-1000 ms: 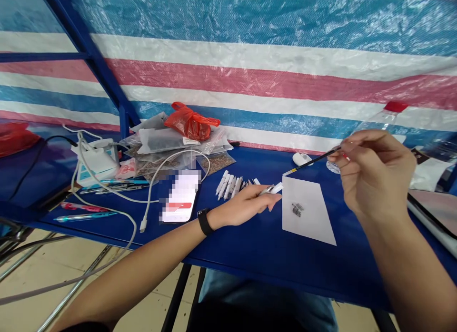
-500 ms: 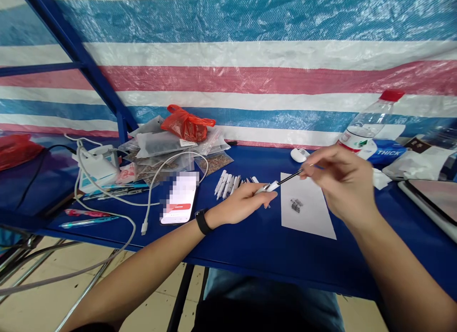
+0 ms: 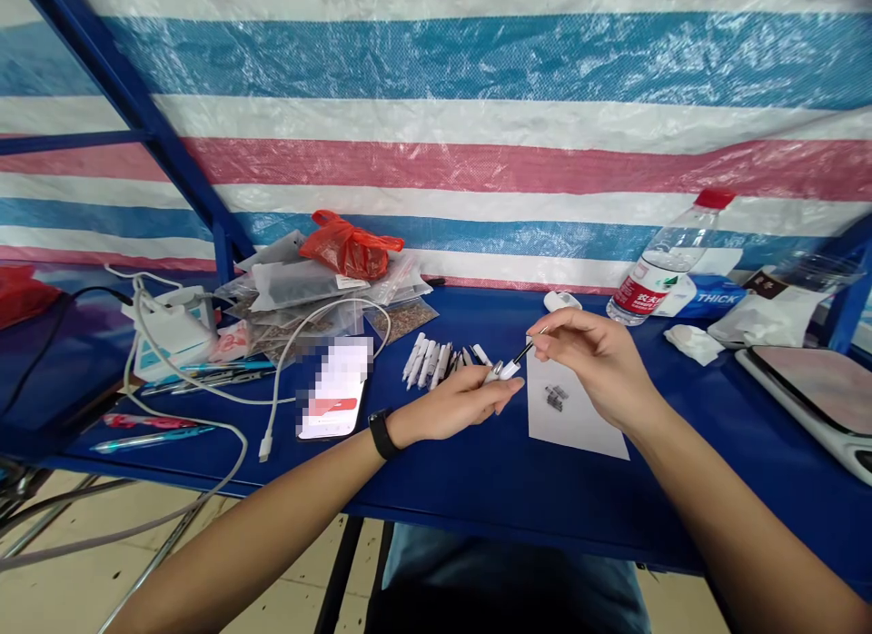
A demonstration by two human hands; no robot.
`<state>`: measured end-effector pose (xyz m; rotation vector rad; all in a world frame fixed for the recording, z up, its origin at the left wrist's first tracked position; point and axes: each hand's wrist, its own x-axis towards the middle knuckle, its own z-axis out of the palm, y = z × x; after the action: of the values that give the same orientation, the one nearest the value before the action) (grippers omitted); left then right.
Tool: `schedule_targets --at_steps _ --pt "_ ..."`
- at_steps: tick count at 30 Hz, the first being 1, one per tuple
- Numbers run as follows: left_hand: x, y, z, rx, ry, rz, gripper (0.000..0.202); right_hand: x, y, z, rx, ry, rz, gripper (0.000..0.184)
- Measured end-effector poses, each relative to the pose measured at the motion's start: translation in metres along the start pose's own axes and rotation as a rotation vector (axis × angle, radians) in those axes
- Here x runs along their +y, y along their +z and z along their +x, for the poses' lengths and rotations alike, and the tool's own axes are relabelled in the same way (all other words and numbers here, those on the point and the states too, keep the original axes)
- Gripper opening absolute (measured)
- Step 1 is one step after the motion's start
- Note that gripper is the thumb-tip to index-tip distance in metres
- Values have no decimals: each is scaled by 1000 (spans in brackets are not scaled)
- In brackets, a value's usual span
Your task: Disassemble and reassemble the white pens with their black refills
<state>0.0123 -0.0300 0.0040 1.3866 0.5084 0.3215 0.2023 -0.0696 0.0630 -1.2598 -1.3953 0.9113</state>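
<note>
My left hand (image 3: 470,402), wearing a black wristband (image 3: 383,434), is closed around a white pen barrel (image 3: 509,370). A greyish pen part shows beside the barrel in the same grip; its exact kind is unclear. My right hand (image 3: 592,357) pinches the upper end of a thin black pen refill (image 3: 522,353), whose lower end meets the open end of the barrel. Just beyond the left hand lie several white pen parts (image 3: 426,361) in a row. Under the right hand is a sheet of white paper (image 3: 579,437) with dark scribbled marks.
Left of the hands are a phone (image 3: 337,389), a white cable (image 3: 269,425), several pens (image 3: 153,439) and plastic bags (image 3: 300,284) topped by a red bag (image 3: 351,248). To the right stand a bottle (image 3: 664,262), crumpled tissue (image 3: 695,343) and a scale (image 3: 817,389).
My right hand has moved left and down toward my left hand. Less of the black refill shows between barrel and fingers. The view has shifted slightly.
</note>
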Motion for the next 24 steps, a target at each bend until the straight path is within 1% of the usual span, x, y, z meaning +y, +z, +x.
schedule_targets --at_steps 2,4,6,8,9,12,14,16,18,22,24 --pt "2 2 0 -6 -5 -52 52 0 1 -1 -57 56 0 22" --pt "4 2 0 -8 9 -90 50 2 4 -2 -155 104 -10 27" --pt "6 1 0 -12 49 -79 48 5 9 -3 -253 128 -19 31" --pt "6 0 0 -21 89 -29 45 9 15 -5 -289 127 -24 32" --pt "6 0 0 -20 99 -11 44 10 18 -6 -276 116 -28 33" --pt "4 1 0 -3 85 -14 39 12 22 -7 -180 68 -38 34" --pt "4 3 0 1 64 -26 43 10 21 -7 -89 37 -22 30" --pt "4 3 0 -16 54 -34 50 7 15 -5 12 19 23 26" --pt "5 3 -1 -36 54 -53 55 1 6 -2 116 2 87 27" --pt "7 0 -1 -32 59 -83 56 -8 -12 6 357 -48 150 33" --pt "8 0 -1 -25 68 -81 56 -9 -16 10 446 -56 168 34"
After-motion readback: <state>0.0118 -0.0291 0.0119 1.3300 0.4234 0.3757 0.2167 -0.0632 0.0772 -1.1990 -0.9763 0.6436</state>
